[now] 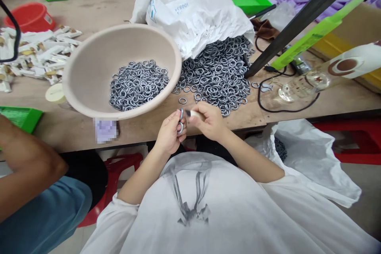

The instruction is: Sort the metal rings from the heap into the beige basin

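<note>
My left hand pinches metal rings, at least two of them showing between thumb and fingers. In my right hand is a small white-handled tool; its dark tip points at the rings, and I cannot tell whether it touches them. Both hands are close together over the table's front edge. Behind them lies a heap of grey metal rings, spilling from a white sack. A large beige bowl at the left holds many more rings.
A black post and a bright green tool slant up at right, near a glass bottle and black cable. White pieces lie far left beside a red basin. A co-worker's arm is at left. An opened white bag hangs right.
</note>
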`<state>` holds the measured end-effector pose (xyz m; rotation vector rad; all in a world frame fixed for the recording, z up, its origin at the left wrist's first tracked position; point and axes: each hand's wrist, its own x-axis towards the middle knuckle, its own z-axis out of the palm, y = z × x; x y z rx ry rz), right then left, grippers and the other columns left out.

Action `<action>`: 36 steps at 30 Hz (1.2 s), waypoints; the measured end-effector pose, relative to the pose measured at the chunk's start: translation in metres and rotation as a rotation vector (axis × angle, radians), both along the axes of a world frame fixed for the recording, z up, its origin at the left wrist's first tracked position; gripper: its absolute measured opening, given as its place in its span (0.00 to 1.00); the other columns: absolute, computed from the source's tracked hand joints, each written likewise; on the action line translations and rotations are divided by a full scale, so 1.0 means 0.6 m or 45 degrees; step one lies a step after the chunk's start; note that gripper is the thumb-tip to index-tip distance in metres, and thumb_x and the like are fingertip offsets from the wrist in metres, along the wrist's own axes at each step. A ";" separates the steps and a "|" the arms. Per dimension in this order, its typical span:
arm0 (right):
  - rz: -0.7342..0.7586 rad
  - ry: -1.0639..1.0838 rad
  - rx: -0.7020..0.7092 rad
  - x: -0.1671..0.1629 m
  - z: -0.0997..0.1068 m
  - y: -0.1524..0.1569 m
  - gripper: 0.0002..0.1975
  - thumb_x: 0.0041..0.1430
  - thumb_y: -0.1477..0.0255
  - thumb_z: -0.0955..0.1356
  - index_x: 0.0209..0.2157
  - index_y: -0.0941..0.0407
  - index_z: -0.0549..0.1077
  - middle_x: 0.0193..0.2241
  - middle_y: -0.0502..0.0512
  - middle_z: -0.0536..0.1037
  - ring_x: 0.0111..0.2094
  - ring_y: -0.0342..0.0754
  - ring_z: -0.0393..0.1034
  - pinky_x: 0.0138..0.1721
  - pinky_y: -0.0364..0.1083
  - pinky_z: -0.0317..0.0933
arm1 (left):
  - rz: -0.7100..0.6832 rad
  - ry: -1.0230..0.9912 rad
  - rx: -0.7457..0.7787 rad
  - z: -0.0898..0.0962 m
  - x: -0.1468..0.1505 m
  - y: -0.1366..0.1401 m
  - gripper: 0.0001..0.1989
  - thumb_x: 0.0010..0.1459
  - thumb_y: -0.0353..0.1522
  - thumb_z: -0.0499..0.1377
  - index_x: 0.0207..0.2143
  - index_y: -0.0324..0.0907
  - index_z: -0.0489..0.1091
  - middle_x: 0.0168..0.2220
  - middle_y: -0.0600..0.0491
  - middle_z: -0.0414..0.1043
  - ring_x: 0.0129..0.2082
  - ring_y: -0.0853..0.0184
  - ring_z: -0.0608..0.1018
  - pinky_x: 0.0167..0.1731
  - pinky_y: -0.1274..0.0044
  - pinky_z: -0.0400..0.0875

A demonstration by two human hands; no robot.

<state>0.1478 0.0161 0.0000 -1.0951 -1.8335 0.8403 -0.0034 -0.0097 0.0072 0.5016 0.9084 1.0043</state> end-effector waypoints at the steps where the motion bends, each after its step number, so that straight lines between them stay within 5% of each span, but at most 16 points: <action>1: 0.031 -0.112 0.081 0.001 0.001 -0.006 0.25 0.64 0.48 0.62 0.29 0.56 0.71 0.26 0.51 0.70 0.29 0.44 0.62 0.32 0.45 0.54 | 0.028 0.000 -0.007 0.001 0.001 -0.001 0.24 0.50 0.47 0.68 0.26 0.42 0.59 0.17 0.65 0.51 0.12 0.80 0.52 0.10 0.86 0.49; 6: 0.016 -0.441 0.231 -0.002 0.002 -0.020 0.28 0.67 0.48 0.57 0.26 0.55 0.69 0.24 0.52 0.69 0.27 0.44 0.61 0.28 0.45 0.47 | 0.065 -0.007 -0.050 0.004 0.008 -0.003 0.23 0.50 0.46 0.68 0.27 0.43 0.58 0.16 0.66 0.51 0.12 0.80 0.52 0.10 0.86 0.49; 12: 0.003 -0.442 0.145 -0.007 -0.005 -0.012 0.28 0.67 0.48 0.57 0.24 0.55 0.67 0.22 0.51 0.68 0.25 0.44 0.60 0.29 0.45 0.47 | 0.065 -0.015 -0.073 0.005 0.004 -0.003 0.22 0.50 0.42 0.68 0.27 0.43 0.57 0.16 0.66 0.51 0.12 0.79 0.53 0.10 0.86 0.49; 18: -0.432 -0.558 -0.081 0.012 -0.022 0.050 0.24 0.70 0.55 0.57 0.28 0.55 0.71 0.24 0.52 0.72 0.27 0.47 0.65 0.31 0.45 0.52 | -0.084 -0.056 -0.052 0.006 -0.007 -0.022 0.22 0.51 0.44 0.68 0.24 0.41 0.60 0.16 0.64 0.50 0.13 0.79 0.52 0.10 0.86 0.53; 21: -0.302 -0.834 -0.016 -0.006 -0.022 0.073 0.17 0.66 0.56 0.64 0.43 0.54 0.76 0.40 0.56 0.79 0.36 0.52 0.72 0.33 0.46 0.56 | 0.026 -0.068 -0.041 -0.005 -0.022 -0.017 0.18 0.52 0.41 0.68 0.27 0.40 0.65 0.17 0.64 0.53 0.14 0.79 0.55 0.13 0.86 0.59; 24: -0.159 -1.076 -0.007 -0.035 -0.022 0.085 0.18 0.64 0.59 0.67 0.50 0.54 0.75 0.53 0.61 0.75 0.42 0.57 0.74 0.36 0.49 0.61 | 0.102 -0.070 -0.032 -0.020 -0.043 -0.007 0.11 0.55 0.36 0.66 0.36 0.38 0.71 0.19 0.63 0.57 0.16 0.78 0.60 0.18 0.84 0.67; 30: -0.190 -1.185 -0.048 -0.043 -0.026 0.097 0.16 0.67 0.69 0.63 0.53 0.55 0.73 0.52 0.64 0.74 0.44 0.58 0.75 0.39 0.51 0.65 | 0.162 -0.065 -0.131 -0.035 -0.067 0.008 0.05 0.54 0.31 0.55 0.32 0.40 0.69 0.23 0.57 0.65 0.21 0.72 0.72 0.22 0.78 0.76; 36: -0.192 -1.154 -0.113 -0.033 -0.028 0.094 0.15 0.68 0.71 0.60 0.50 0.58 0.73 0.52 0.67 0.74 0.44 0.58 0.75 0.40 0.51 0.65 | 0.191 0.042 -0.141 -0.041 -0.064 0.028 0.06 0.53 0.34 0.56 0.29 0.39 0.67 0.27 0.55 0.70 0.24 0.70 0.78 0.21 0.79 0.76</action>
